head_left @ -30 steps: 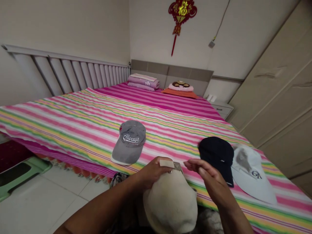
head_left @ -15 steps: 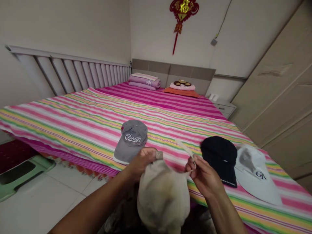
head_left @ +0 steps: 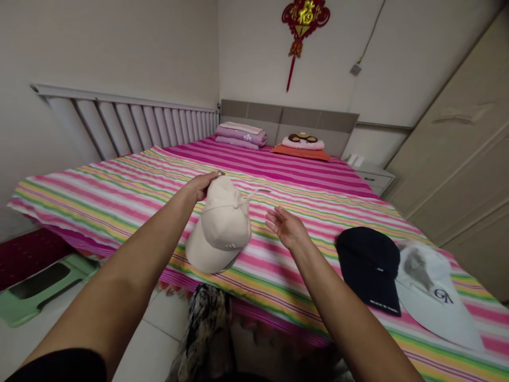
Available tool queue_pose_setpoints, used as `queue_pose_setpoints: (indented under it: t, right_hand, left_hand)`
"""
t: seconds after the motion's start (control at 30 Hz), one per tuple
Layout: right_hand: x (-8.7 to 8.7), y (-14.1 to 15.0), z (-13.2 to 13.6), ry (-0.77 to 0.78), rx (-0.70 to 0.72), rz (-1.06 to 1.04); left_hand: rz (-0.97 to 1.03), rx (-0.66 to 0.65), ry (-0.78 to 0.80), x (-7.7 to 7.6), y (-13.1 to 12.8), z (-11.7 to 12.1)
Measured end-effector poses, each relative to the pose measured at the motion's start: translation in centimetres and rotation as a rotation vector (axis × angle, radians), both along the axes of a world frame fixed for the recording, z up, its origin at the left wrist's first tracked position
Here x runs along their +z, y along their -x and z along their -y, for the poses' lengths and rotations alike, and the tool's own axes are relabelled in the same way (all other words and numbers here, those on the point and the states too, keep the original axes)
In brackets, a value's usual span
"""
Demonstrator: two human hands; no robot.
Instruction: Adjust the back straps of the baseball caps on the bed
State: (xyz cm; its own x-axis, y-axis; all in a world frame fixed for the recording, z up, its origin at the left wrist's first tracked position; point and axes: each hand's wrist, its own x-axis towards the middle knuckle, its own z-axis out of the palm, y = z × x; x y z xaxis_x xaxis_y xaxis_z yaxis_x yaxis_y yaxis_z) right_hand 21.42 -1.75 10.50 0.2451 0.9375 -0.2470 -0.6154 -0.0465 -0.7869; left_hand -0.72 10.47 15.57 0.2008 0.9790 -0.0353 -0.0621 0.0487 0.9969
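Note:
A beige baseball cap (head_left: 226, 225) is at the middle of the bed's front part, brim toward me, with its loose strap (head_left: 254, 195) sticking out at the back right. My left hand (head_left: 202, 185) grips the cap's back edge at the upper left; its fingertips are partly hidden. To the right of the cap, my right hand (head_left: 286, 225) is held over the bedspread with fingers apart and nothing in them. The beige cap covers the spot of the grey cap, which is hidden. Farther right lie a black cap (head_left: 368, 260) and a white cap (head_left: 431, 281), side by side and touching.
The bed has a striped bedspread (head_left: 131, 183). Folded purple bedding (head_left: 240, 137) and a pink folded item (head_left: 302, 143) lie by the headboard (head_left: 258, 114). A green stool (head_left: 24, 307) stands on the floor at left. A wardrobe (head_left: 457, 154) is on the right.
The beige cap has moved forward from near my body onto the grey cap's spot and been turned, brim toward me. My right hand has let go of its strap.

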Motion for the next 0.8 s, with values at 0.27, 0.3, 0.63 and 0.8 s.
queue_pose_setpoints:
  t: [0.27, 0.3, 0.63, 0.8]
  right_hand:
    - [-7.9, -5.5, 8.8, 0.163, -0.173, 0.011]
    - [-8.8, -7.3, 10.4, 0.196, -0.248, -0.001]
    - [-12.5, -16.9, 16.7, 0.420, -0.665, -0.057]
    - [-12.5, -17.6, 15.8, 0.317, -0.588, -0.048]
  left_hand:
    - [-0.842, -0.037, -0.692, -6.4, 0.0, 3.1]
    - [-1.006, -0.077, -0.845, -7.3, 0.2, 4.2]
    - [-0.789, -0.065, -1.394, -13.0, -2.2, 11.2]
    - [-0.557, -0.309, -1.162, -16.7, -6.6, 14.7]
